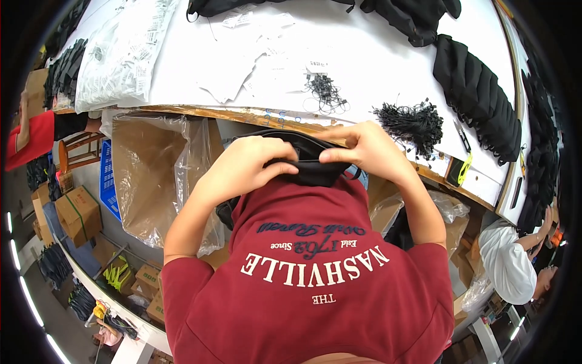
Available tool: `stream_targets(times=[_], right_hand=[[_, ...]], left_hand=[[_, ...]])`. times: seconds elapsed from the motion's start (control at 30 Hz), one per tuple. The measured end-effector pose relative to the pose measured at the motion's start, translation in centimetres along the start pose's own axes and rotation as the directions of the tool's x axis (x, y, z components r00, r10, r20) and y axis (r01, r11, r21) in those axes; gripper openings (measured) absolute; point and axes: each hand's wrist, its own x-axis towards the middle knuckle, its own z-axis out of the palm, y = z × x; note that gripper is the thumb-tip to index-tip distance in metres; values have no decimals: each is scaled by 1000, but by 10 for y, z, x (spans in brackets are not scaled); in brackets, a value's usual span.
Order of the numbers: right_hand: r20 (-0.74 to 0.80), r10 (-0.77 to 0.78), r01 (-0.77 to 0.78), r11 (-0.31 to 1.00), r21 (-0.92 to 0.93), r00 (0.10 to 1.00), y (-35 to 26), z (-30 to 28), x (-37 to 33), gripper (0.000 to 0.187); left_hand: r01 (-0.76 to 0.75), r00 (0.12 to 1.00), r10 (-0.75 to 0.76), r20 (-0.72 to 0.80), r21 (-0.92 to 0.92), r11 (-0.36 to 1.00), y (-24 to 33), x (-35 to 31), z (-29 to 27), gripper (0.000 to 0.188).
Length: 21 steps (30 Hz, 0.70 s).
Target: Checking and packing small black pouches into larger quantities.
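- At the near edge of the white bench, a black pouch sits before my waist, its mouth parted, its dark interior too dim to read.
- My left fingers clamp the pouch's rim; my right fingers pinch its other side, thumb across the near edge.
- A clear plastic bag bulges with white labels atop the bench.
- Below, clear plastic lines a brown carton beside a blue crate.

The inside of the black pouch seems mostly hidden.
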Motion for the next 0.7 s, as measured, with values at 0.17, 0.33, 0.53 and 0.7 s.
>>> stream_targets(times=[0.17, 0.33, 0.53, 0.7], right_hand=[[125, 31, -27, 999, -33, 992, -6, 2, -6, 33], [-93, 15, -6, 995, 95, 996, 0, 3, -11, 25], [-275, -162, 240, 930, 280, 948, -7, 18, -16, 25], [-257, -121, 204, 923, 327, 959, 6, 26, -16, 33]], left_hand=[[55, 994, -30, -106, 242, 969, -2, 11, 7, 18], [127, 760, 110, -640, 313, 941, -20, 23, 14, 50], [-158, 872, -392, -292, -927, 340, -54, 36, 2, 51], [-260, 801, -496, -335, -941, 217, -55, 45, 0, 30]])
